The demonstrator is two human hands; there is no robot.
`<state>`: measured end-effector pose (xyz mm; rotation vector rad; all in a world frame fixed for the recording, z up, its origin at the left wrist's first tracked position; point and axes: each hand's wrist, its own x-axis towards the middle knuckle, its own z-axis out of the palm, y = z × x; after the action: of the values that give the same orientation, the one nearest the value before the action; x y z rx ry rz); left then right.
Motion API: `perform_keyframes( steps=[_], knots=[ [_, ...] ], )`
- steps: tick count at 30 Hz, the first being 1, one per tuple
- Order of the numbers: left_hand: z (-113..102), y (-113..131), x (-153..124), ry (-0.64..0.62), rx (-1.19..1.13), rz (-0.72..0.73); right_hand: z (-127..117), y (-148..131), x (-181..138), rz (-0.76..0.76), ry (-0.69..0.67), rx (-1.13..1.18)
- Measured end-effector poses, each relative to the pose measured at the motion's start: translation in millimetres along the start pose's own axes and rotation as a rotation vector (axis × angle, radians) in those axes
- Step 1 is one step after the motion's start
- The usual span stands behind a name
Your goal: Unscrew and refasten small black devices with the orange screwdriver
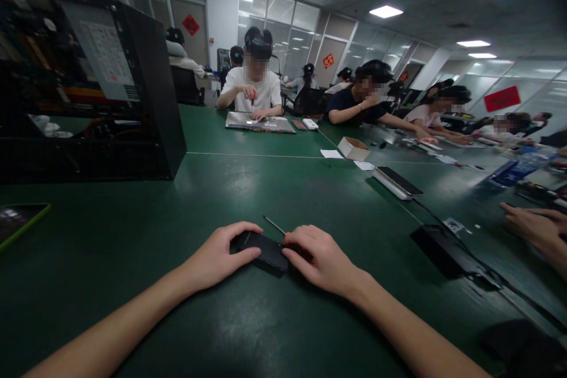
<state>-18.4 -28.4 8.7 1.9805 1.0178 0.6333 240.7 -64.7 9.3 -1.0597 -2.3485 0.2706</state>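
On the green table (133, 230), our left hand (217, 255) grips a black box (267, 253); our right hand (325, 257) closes round a screwdriver (274, 225), thumb against the box. Beyond, we find the computer case (153, 94)'s label (105, 47) too blurred to read.

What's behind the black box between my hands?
A screwdriver shows behind the black box, its metal shaft against the green tabletop. Your right hand covers most of its orange handle. The box's far side is hidden.
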Motion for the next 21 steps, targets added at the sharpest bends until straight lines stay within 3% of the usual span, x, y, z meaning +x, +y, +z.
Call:
perform_keyframes(
  steps=[7, 12, 21],
  knots=[
    [7, -4, 3, 0.165, 0.026, -0.033, 8, -6, -1, 0.043, -0.025, 0.168],
    [7, 0, 3, 0.137, 0.036, -0.031, 14, -17, -1, 0.069, -0.026, 0.262],
    [14, 1, -3, 0.061, 0.271, -0.044, 16, -21, 0, 0.188, -0.012, 0.341]
  ],
)
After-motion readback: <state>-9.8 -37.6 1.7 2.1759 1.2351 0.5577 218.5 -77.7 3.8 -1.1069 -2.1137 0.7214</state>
